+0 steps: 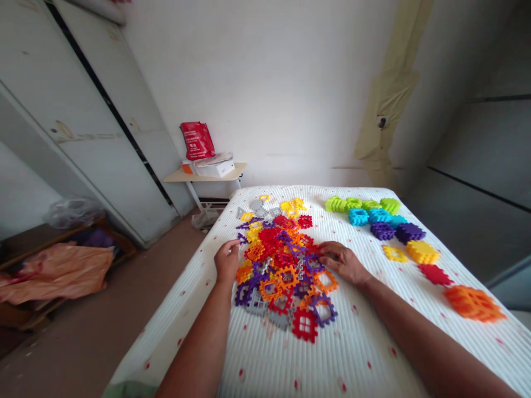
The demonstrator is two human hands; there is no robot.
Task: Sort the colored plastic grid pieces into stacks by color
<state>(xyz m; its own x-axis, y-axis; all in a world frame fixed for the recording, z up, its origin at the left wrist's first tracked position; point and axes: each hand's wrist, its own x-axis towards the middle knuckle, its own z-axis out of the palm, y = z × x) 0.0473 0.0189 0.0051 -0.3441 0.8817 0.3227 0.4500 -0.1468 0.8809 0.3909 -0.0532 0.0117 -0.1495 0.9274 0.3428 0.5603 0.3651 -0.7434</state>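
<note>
The two arms reach forward over the bed (269, 362), one on each side of a big messy pile of flat plastic pieces (271, 236). The pieces have bumpy edges, and they are red, orange, yellow, purple and gray. The left arm comes up from the bottom, and its hand (227, 260) is at the left edge of the pile. That hand is curled, with the thumb side up and the fingertips at a small purple piece (241, 238). I can't tell if it is pinching that piece or only touching it. The right arm slants in from the bottom right corner. Its hand (341, 261) is low, with the back of it up and the fingers bent, pointing left into the pile. The fingertips are by some red bits, just above an orange frame (328, 289). Some fingers are hidden, so I can't tell if this hand holds anything. On the right side of the bed are neat stacks: green (335, 205), blue (357, 217), purple (410, 232), yellow (422, 252), red (435, 274) and orange (475, 303). The orange one is nearest to the person, and the right hand is well apart from it.
</note>
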